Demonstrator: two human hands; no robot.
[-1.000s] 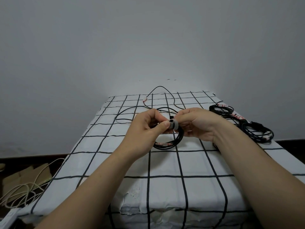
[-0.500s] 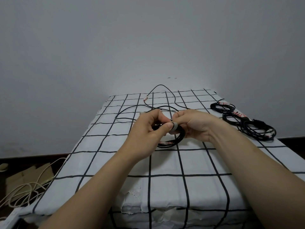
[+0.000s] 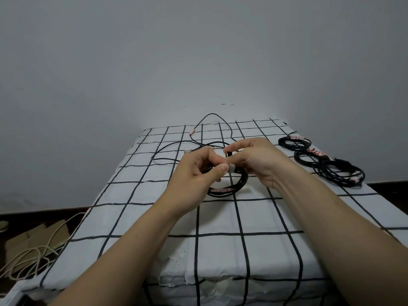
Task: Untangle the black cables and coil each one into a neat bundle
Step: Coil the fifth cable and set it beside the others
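Low on the left, pale cords [image 3: 26, 257] lie over cardboard [image 3: 37, 235] on the floor beside the desk [image 3: 220, 250] with its grid-patterned cloth. Above the desk's middle the hands meet: the left hand [image 3: 194, 175] grips a coiled black cable [image 3: 234, 187], thumb against the grey strap [image 3: 231, 168] around it, while the right hand [image 3: 258, 162] pinches the strap's dark end. Beyond them a loose black cable [image 3: 174, 145] sprawls toward the wall. Three finished bundles [image 3: 340, 174] sit along the far right edge.
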